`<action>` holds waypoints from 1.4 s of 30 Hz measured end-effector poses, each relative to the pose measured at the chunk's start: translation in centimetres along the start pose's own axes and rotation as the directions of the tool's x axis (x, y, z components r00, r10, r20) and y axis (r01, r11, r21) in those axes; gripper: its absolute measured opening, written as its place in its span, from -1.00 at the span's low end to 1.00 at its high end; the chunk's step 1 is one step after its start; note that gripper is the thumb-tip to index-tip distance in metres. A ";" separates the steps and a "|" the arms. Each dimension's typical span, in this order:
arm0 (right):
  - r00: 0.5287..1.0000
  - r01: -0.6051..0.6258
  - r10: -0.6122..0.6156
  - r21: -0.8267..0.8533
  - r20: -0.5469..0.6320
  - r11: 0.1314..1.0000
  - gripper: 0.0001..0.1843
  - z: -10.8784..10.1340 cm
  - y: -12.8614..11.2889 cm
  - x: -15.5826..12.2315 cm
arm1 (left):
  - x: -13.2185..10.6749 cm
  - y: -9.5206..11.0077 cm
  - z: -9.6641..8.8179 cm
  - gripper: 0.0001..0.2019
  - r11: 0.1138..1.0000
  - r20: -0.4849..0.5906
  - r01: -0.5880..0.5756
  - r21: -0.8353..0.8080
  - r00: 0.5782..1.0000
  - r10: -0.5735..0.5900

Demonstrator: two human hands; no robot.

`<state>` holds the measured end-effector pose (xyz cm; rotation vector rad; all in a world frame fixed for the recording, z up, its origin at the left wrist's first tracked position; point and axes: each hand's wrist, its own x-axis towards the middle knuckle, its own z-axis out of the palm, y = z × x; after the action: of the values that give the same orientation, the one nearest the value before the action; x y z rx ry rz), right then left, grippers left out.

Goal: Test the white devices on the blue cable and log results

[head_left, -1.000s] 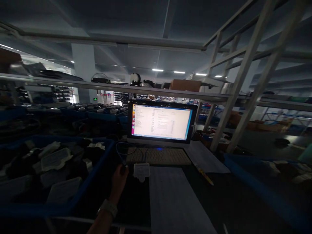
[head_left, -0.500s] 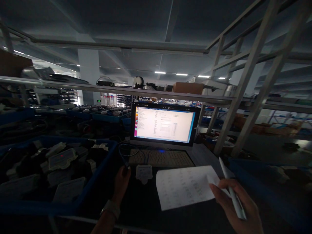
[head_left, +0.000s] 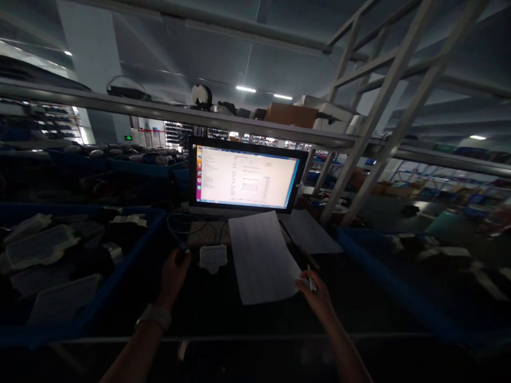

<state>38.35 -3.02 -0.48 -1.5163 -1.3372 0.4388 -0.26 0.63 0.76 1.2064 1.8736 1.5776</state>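
Observation:
My left hand (head_left: 174, 274), with a watch on its wrist, is closed on the end of a blue cable (head_left: 172, 234). To its right a small white-labelled module (head_left: 213, 257) with a rounded tab lies on the dark bench. My right hand (head_left: 315, 292) is closed around a pen (head_left: 311, 281), and its fingertips pinch the lower right edge of a paper sheet (head_left: 263, 260). That sheet lies across part of the keyboard (head_left: 203, 233) and reaches up to the monitor's lower edge. The pen's far end is dark and hard to make out.
A lit monitor (head_left: 243, 178) stands behind the keyboard. Another paper (head_left: 313, 232) lies right of it. Blue bins holding similar modules flank the bench, one at left (head_left: 149, 239) and one at right (head_left: 371, 266). A shelf (head_left: 239, 123) with a cardboard box (head_left: 290, 114) crosses above.
My right hand has moved left and turned the paper sheet, which now lies farther forward over the keyboard. The view has shifted right and down. My left hand still grips the cable.

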 end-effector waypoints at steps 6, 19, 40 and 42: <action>0.998 0.061 -0.060 -0.098 0.011 0.993 -0.66 -0.4 -0.9 -0.6 | 0.0 0.1 -0.1 -0.63 1.000 0.020 -0.006 0.025 1.000 0.006; 0.977 -0.093 0.051 0.196 0.208 0.976 -0.57 3.1 -3.6 0.9 | -0.4 1.1 -0.2 -0.70 0.999 0.006 0.019 0.041 1.000 -0.020; 0.989 -0.015 0.012 0.020 0.150 1.000 -0.74 4.7 -3.0 -0.4 | -0.5 1.1 0.0 -0.69 0.999 -0.006 0.014 0.050 1.000 -0.014; 0.990 -0.020 0.016 0.024 0.139 1.000 -0.75 4.7 -3.0 -0.4 | -0.5 1.1 0.0 -0.70 0.999 -0.005 0.016 0.050 1.000 -0.015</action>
<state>32.89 -1.68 0.01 -1.5003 -1.4212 0.5799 0.41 0.20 1.66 1.2070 1.9312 1.5359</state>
